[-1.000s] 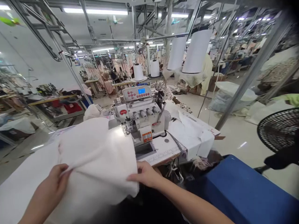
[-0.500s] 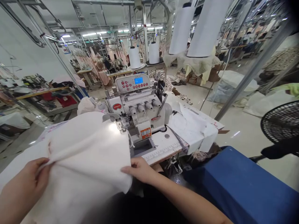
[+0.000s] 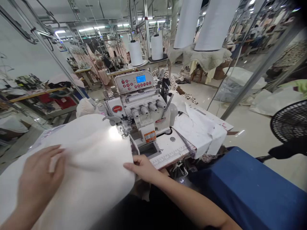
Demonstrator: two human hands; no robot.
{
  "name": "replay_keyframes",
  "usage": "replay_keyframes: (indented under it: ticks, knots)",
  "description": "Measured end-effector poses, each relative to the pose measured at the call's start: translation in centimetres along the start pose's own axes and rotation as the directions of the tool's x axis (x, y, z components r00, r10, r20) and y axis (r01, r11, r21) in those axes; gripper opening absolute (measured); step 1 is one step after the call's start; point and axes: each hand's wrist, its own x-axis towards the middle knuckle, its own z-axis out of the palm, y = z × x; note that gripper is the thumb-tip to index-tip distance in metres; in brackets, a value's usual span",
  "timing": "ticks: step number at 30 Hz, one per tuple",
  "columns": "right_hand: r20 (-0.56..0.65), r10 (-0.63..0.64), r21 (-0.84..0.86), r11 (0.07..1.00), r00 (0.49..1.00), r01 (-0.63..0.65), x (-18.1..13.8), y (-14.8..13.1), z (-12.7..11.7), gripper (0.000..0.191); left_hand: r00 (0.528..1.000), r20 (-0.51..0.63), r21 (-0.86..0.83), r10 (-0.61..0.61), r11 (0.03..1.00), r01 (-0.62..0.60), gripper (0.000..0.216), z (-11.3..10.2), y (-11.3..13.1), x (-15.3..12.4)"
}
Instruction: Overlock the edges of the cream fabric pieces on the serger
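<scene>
A large piece of white fabric point(image 3: 96, 172) drapes over the left of the machine table and hangs toward me. Its right edge passes by the lit presser foot of a white overlock sewing machine point(image 3: 141, 107). My right hand point(image 3: 142, 167) pinches that edge between thumb and fingers, just below the foot. On the left, my left hand point(image 3: 43, 175) is over the fabric, slightly blurred, its thumb apart from the fingers and no fold gripped between them. Whether its fingertips press on the cloth is hard to see.
White cloth pieces point(image 3: 196, 127) lie on the table's right side. Large thread cones point(image 3: 188, 25) stand above the machine. A blue box-like surface point(image 3: 251, 185) is at my right, with a black fan point(image 3: 290, 124) beyond it. A metal pole point(image 3: 259, 73) rises at right.
My left hand has let go of the pinched fold and moved right and up over the fabric. The fold has flattened. My right hand keeps its pinch at the edge.
</scene>
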Motion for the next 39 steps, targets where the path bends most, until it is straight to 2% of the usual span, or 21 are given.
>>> replay_keyframes:
  ticks: [1, 2, 4, 7, 12, 19, 23, 28, 33, 39]
  knots:
    - [-0.015, -0.002, -0.006, 1.0, 1.0, 0.002, 0.1, -0.2, 0.0, 0.036, 0.996, -0.025, -0.057, 0.09, 0.994, -0.091, 0.017, 0.2, 2.4, 0.5]
    - [-0.027, -0.008, -0.008, 1.0, 1.0, 0.008, 0.2, -0.3, 0.0, 0.038, 0.984, -0.005, -0.142, 0.18, 0.974, -0.179, 0.02, 0.5, 4.8, 0.9]
    - [-0.035, -0.033, 0.011, 0.999, 0.999, 0.034, 0.3, -0.5, 0.0, 0.035, 0.951, 0.054, -0.312, 0.305, 0.91, -0.274, 0.026, 1.3, 8.6, 1.3]
    - [0.012, -0.058, 0.065, 0.996, 0.998, 0.057, 0.2, -0.3, 0.0, 0.03, 0.898, 0.146, -0.426, 0.414, 0.846, -0.321, 0.032, 2.7, 11.3, 1.9]
    - [0.039, -0.039, -0.015, 0.999, 0.998, 0.039, -0.3, 0.3, 0.0, 0.03, 0.858, 0.194, -0.393, 0.476, 0.839, -0.377, 0.039, 3.6, 10.9, 2.9]
    - [0.012, -0.129, -0.171, 0.977, 0.992, 0.129, -0.2, 0.2, -0.1, 0.031, 0.888, 0.159, -0.411, 0.433, 0.846, -0.339, 0.036, 3.3, 11.7, 2.6]
    - [0.017, -0.173, -0.206, 0.963, 0.985, 0.173, -0.2, 0.1, -0.1, 0.029, 0.871, 0.176, -0.398, 0.459, 0.842, -0.363, 0.039, 3.4, 11.4, 2.6]
    - [-0.047, -0.244, -0.274, 0.936, 0.969, 0.222, 0.0, -0.6, 0.2, 0.027, 0.874, 0.166, -0.376, 0.456, 0.849, -0.371, 0.042, 3.5, 11.3, 2.3]
    - [-0.053, -0.208, -0.268, 0.945, 0.977, 0.187, 0.2, -0.6, 0.9, 0.028, 0.87, 0.209, -0.308, 0.446, 0.875, -0.374, 0.041, 3.7, 11.3, 2.4]
    - [-0.021, -0.145, -0.316, 0.94, 0.989, 0.131, 0.0, -0.1, 1.0, 0.033, 0.868, 0.203, -0.367, 0.452, 0.857, -0.361, 0.041, 3.3, 11.1, 2.0]
